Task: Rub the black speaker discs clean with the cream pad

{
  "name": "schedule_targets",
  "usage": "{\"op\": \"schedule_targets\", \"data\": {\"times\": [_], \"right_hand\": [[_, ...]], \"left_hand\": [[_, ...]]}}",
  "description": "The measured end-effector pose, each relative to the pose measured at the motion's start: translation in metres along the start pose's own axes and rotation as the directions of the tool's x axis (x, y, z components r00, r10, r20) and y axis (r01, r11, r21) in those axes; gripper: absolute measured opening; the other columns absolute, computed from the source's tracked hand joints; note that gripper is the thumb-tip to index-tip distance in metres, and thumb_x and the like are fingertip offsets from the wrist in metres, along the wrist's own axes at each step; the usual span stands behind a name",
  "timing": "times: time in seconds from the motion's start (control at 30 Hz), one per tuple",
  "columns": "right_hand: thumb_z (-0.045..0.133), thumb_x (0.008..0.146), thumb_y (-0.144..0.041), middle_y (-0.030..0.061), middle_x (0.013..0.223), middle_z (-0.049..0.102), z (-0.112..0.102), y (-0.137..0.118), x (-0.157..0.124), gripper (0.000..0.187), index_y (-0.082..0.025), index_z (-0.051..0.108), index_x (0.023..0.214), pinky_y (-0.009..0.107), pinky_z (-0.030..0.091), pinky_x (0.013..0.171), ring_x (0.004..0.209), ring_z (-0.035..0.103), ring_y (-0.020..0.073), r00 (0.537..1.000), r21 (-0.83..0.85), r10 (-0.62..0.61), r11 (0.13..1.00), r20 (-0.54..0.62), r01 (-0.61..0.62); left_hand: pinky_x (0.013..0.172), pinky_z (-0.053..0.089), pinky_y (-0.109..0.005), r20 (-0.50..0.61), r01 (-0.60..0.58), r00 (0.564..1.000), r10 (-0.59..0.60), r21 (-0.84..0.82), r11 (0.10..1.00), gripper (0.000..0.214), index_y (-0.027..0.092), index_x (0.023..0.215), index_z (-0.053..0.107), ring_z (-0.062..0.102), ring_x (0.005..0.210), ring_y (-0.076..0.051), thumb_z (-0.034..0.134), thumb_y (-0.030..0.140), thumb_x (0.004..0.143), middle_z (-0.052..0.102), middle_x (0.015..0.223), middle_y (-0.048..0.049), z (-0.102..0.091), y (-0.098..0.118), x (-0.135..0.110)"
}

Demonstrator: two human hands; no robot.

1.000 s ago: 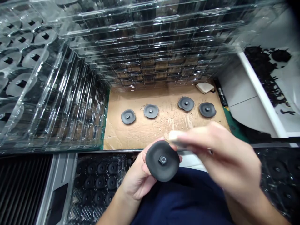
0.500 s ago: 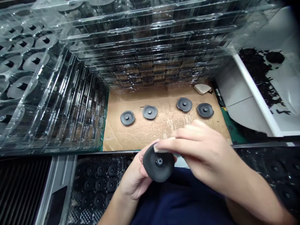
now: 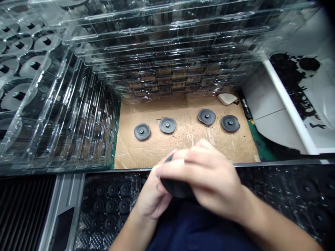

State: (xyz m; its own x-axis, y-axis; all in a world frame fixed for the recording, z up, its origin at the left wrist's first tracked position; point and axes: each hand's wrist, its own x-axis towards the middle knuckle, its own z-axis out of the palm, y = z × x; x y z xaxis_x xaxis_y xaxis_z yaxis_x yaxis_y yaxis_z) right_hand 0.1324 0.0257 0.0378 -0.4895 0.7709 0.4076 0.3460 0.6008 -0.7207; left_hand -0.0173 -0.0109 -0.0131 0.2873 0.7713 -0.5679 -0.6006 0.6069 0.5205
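My left hand (image 3: 150, 198) holds a dark grey rubber disc (image 3: 176, 189) from below, over my lap. My right hand (image 3: 206, 177) lies across the top of the same disc and covers most of it; only its lower edge shows. Several more grey discs with a small metal hub lie in a row on the cardboard sheet (image 3: 183, 143) beyond my hands: one at the left (image 3: 142, 131), one beside it (image 3: 168, 124), and two at the right (image 3: 207, 116) (image 3: 230, 123).
Tall stacks of clear plastic trays stand at the left (image 3: 52, 104) and across the back (image 3: 167, 52). A black tray of small round parts (image 3: 110, 198) sits below the cardboard at the left. A white bin (image 3: 300, 87) with black scraps is at the right.
My right hand has moved left and down over the disc, now hiding its face and hub. The disc has tilted flatter in my left hand.
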Motion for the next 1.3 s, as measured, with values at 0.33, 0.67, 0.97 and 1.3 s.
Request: {"op": "schedule_targets", "data": {"times": [0.33, 0.67, 0.97, 1.3], "right_hand": [[0.058, 0.084, -0.016, 0.0026, 0.083, 0.073, 0.04, 0.073, -0.079, 0.017, -0.022, 0.071, 0.092, 0.03, 0.052, 0.067, 0.075, 0.067, 0.0177, 0.868, 0.023, 0.484, 0.874, -0.109, -0.485], [0.046, 0.088, -0.011, 0.0075, 0.09, 0.067, 0.003, -0.008, 0.0, 0.024, -0.011, 0.06, 0.108, 0.027, 0.051, 0.074, 0.081, 0.062, 0.0164, 0.983, 0.003, 0.183, 0.983, 0.011, -0.183], [0.046, 0.089, -0.01, 0.0064, 0.085, 0.066, 0.023, 0.003, 0.014, 0.023, -0.009, 0.062, 0.106, 0.023, 0.049, 0.071, 0.078, 0.06, 0.0135, 0.977, 0.07, 0.21, 0.975, 0.02, -0.211], [0.049, 0.086, -0.008, 0.0019, 0.074, 0.063, 0.01, 0.006, 0.011, 0.025, -0.019, 0.063, 0.105, 0.026, 0.042, 0.059, 0.063, 0.053, 0.013, 0.974, -0.269, 0.208, 0.947, 0.091, -0.177]], "left_hand": [[0.087, 0.048, -0.023, 0.059, -0.075, 0.995, 0.084, -0.144, 0.987, 0.05, 0.029, 0.102, 0.068, 0.062, 0.102, -0.018, 0.083, 0.02, 0.055, 0.07, 0.107, 0.0006, -0.002, 0.005, 0.011], [0.086, 0.049, -0.023, 0.024, -0.034, 0.999, 0.039, -0.182, 0.983, 0.048, 0.029, 0.099, 0.069, 0.064, 0.097, -0.016, 0.084, 0.021, 0.054, 0.072, 0.102, 0.0023, 0.003, 0.0, 0.015], [0.085, 0.048, -0.019, 0.031, -0.014, 0.999, 0.02, -0.183, 0.983, 0.036, 0.024, 0.087, 0.072, 0.066, 0.09, -0.014, 0.084, 0.019, 0.054, 0.074, 0.084, 0.0018, -0.002, 0.008, 0.018], [0.077, 0.047, -0.015, 0.046, 0.075, 0.997, -0.064, -0.294, 0.953, 0.053, 0.027, 0.095, 0.073, 0.065, 0.082, -0.011, 0.088, 0.024, 0.044, 0.074, 0.091, 0.0028, -0.017, 0.012, 0.02]]}}
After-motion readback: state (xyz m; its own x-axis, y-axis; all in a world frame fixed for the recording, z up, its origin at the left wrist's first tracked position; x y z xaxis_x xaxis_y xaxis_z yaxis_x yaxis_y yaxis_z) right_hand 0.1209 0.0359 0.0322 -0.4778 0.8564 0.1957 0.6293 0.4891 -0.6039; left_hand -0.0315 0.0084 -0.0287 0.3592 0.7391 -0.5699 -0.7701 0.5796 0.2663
